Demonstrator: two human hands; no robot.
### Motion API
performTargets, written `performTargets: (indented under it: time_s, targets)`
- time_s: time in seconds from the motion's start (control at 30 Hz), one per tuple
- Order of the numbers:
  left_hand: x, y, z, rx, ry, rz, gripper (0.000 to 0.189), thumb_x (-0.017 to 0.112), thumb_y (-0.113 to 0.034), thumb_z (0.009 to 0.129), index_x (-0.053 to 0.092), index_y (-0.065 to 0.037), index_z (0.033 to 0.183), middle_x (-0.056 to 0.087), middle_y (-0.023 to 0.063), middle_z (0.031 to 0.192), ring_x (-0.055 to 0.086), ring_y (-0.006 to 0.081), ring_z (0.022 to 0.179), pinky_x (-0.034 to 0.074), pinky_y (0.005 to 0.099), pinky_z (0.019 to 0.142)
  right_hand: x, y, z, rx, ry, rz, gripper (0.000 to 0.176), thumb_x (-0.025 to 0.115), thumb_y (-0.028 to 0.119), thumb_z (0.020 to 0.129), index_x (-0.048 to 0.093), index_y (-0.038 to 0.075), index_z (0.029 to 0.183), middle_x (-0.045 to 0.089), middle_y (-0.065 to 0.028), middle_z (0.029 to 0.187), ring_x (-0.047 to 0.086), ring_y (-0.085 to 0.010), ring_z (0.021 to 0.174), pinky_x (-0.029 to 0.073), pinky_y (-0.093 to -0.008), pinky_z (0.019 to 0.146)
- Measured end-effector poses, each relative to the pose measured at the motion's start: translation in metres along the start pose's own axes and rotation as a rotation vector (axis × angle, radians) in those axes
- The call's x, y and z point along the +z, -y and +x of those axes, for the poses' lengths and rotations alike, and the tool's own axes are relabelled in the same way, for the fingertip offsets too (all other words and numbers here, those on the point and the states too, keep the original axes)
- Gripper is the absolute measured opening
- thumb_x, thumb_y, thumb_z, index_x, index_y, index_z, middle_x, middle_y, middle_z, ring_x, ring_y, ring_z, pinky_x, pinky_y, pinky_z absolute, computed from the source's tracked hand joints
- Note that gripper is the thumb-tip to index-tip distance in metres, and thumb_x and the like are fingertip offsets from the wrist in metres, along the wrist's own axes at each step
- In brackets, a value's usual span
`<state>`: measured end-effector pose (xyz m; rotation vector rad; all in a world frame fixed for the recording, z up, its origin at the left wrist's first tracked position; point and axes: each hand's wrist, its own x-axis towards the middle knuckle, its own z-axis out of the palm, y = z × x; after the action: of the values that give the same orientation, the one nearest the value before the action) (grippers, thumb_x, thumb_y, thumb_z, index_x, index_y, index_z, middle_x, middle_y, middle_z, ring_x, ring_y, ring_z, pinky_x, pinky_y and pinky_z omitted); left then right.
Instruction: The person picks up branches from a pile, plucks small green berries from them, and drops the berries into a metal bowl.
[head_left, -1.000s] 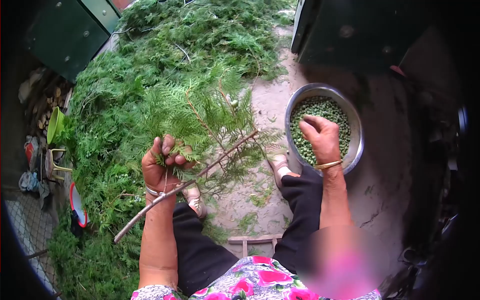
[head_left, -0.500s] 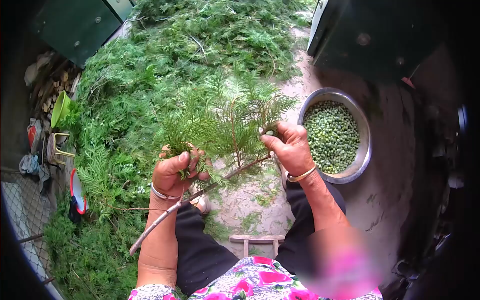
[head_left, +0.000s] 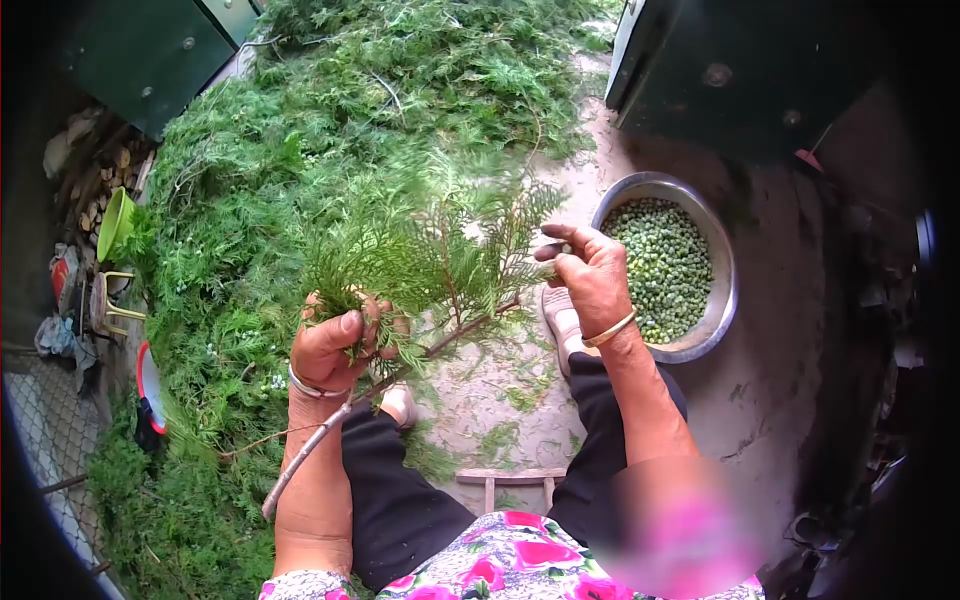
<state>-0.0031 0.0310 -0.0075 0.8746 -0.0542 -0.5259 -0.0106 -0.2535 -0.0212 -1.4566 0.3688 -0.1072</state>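
A leafy green branch (head_left: 452, 340) with a bare brown stem slants across the middle, its thick end over my left forearm. My left hand (head_left: 345, 345) is closed round the fronds near its left part. At the right, beside the branch tips, is my right hand (head_left: 592, 275), its thumb and fingers slightly apart; nothing shows between them. Just right of it stands a metal bowl (head_left: 722, 310) holding many small green berries (head_left: 660, 265).
Cut green branches (head_left: 240, 230) cover the floor at the left and far side. A small wooden frame (head_left: 512, 476) lies between my legs. Dark green panels (head_left: 720, 110) stand far right. A yellow-green bowl (head_left: 117, 225) and firewood (head_left: 100, 195) are at the left.
My right hand has come off the branch tip and its fingers have spread. The branch and my left hand have shifted slightly left in view.
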Motion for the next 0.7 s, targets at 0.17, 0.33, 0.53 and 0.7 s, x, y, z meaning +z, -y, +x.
performTargets:
  time_s: [0.17, 0.33, 0.53, 0.7]
  targets:
    - [0.005, -0.003, -0.002, 0.015, -0.006, 0.084, 0.025, 0.066, -0.004, 0.073, 0.057, 0.001, 0.095, 0.057, 0.0084, 0.074, 0.056, 0.0185, 0.062, 0.054, 0.0411, 0.062, -0.059, -0.009, 0.014, -0.464, -0.390, -0.571, 0.030, 0.045, -0.010, 0.068, 0.065, -0.002, 0.089, 0.064, -0.0135, 0.076, 0.062, -0.0212, 0.068, 0.050, -0.0294, 0.064]
    - [0.007, 0.000, 0.000, -0.002, 0.085, 0.099, 0.028, 0.063, 0.005, 0.070, 0.057, 0.001, 0.097, 0.060, 0.0088, 0.081, 0.057, 0.0188, 0.067, 0.049, 0.0340, 0.062, -0.134, -0.024, 0.007, -0.248, -0.843, -1.246, 0.038, 0.063, 0.016, 0.069, 0.058, -0.008, 0.099, 0.061, -0.0264, 0.088, 0.058, -0.0419, 0.088, 0.046, -0.0423, 0.082]
    - [0.033, 0.008, 0.002, -0.051, -0.010, 0.119, 0.027, 0.066, 0.003, 0.070, 0.060, 0.000, 0.096, 0.063, 0.0072, 0.081, 0.060, 0.0171, 0.072, 0.051, 0.0312, 0.068, -0.059, -0.012, -0.032, 0.346, 0.197, -0.049, 0.039, 0.059, 0.029, 0.086, 0.057, -0.008, 0.100, 0.064, -0.0194, 0.081, 0.064, -0.0213, 0.061, 0.053, -0.0285, 0.051]
    - [0.053, 0.011, 0.009, 0.067, 0.219, 0.824, 0.017, 0.071, -0.007, 0.074, 0.063, -0.001, 0.087, 0.065, 0.0061, 0.076, 0.060, 0.0104, 0.069, 0.048, 0.0275, 0.063, -0.001, -0.016, -0.037, 0.523, 0.599, -0.082, 0.053, 0.056, 0.037, 0.089, 0.043, -0.004, 0.121, 0.061, -0.0228, 0.096, 0.065, -0.0270, 0.077, 0.055, -0.0325, 0.061]
